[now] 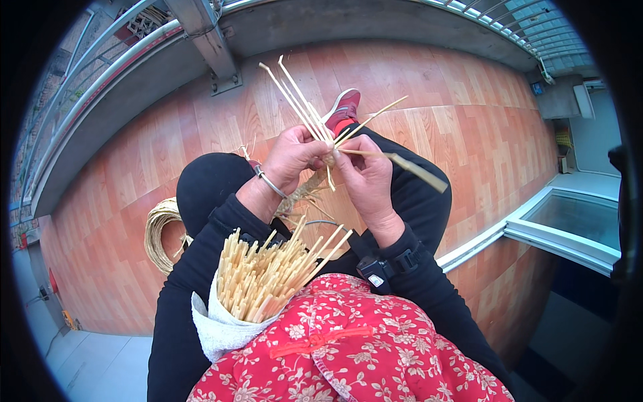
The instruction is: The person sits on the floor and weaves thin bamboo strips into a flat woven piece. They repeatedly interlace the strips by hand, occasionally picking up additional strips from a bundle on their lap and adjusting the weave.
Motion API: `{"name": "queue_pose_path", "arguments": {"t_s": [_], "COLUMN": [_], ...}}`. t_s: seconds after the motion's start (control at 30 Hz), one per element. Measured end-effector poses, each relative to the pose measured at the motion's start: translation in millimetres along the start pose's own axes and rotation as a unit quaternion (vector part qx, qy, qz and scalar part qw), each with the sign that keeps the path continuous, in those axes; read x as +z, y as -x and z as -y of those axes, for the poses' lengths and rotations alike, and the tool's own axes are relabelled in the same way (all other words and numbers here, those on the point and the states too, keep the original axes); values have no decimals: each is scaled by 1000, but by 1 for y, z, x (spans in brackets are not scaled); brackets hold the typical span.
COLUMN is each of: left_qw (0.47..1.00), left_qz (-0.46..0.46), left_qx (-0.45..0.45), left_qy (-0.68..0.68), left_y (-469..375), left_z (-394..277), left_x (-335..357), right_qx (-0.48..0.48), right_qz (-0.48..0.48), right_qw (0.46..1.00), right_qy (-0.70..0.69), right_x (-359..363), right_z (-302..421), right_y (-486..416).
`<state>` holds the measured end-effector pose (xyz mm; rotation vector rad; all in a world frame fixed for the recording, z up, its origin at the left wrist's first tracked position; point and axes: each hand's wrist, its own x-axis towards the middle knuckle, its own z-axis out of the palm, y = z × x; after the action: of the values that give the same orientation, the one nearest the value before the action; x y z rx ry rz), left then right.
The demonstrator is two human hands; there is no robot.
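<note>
My left hand (294,156) pinches a narrow braid of pale straw (329,160) between thumb and fingers. My right hand (365,176) meets it from the other side, its thumb and finger on the straws at the same working end. Several straws (301,108) fan out from there, away from me and to the right; one on the right widens into a flat, duller end (419,173). The finished braid (296,198) hangs below my left hand, with short straw ends sticking out. In my lap, a bundle of cut straws (266,276) stands wrapped in a white cloth (226,329).
A coil of straw braid (159,236) lies on the wood-patterned floor beside my bent knee at the left. A low wall with a metal railing (115,75) curves around the far side, with a steel post (206,45). A white-framed glass door (567,221) is at the right.
</note>
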<state>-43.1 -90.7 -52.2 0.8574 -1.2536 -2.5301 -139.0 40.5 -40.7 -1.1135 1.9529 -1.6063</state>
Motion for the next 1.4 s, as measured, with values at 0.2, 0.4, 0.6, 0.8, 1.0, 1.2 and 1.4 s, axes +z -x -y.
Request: {"name": "queue_pose_path", "arguments": {"t_s": [0.2,0.4,0.6,0.8,1.0,1.2,1.4], "left_qw": [999,995,991,991,998,1000,992], "left_qz": [-3,23,76,77,45,13,18], "left_qx": [-17,16,50,61,-2,-11,-42], "left_qy": [-29,-100,-103,-90,-40,-13,113], "left_y": [1,0,1,4,-2,-3,-2], "left_z": [-1,3,3,1,2,6,5], "left_x": [4,6,6,9,10,6,2], "right_qx": [-56,111,289,304,197,253,277], "right_qz": [-54,-31,10,40,27,-17,-38], "right_qw": [996,987,830,798,941,901,844], "right_qy": [45,-115,-476,-520,-274,-353,-457], "right_x": [4,0,-12,-19,-14,-4,0], "right_z": [5,-4,-15,-13,-1,-8,-14], "right_y": [1,-1,-2,-1,4,4,2]}}
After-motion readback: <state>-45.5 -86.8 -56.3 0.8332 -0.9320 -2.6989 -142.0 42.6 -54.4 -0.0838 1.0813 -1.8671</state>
